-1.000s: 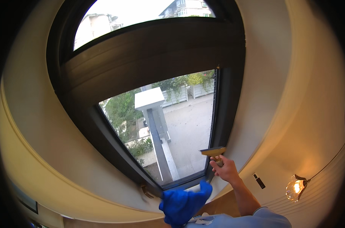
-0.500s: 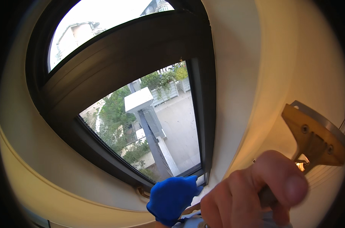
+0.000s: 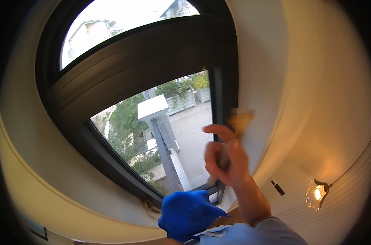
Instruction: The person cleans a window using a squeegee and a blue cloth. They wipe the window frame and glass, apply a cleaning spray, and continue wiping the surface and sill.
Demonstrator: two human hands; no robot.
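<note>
A scraper (image 3: 241, 121) with a yellowish head and a straight metal edge is in my right hand (image 3: 232, 161), blurred by motion. Its handle is wrapped by my fingers, and the index finger sticks out to the left. The head points up in front of the right side of the dark window frame (image 3: 225, 90). Low in the middle, a bunched blue cloth (image 3: 189, 214) covers my left hand, whose fingers are hidden beneath it. Behind both hands is the window pane (image 3: 193, 134).
A brass-coloured window handle (image 3: 152, 207) is at the lower left of the frame. Pale wall (image 3: 259, 81) surrounds the window. To the right hang a lit glass lamp (image 3: 317, 194) and a small dark wall panel (image 3: 277, 187). Plants and a white-capped pillar show outside.
My right hand has carried the scraper leftward, away from me and toward the window frame. The blue cloth has hardly moved. The view has shifted slightly.
</note>
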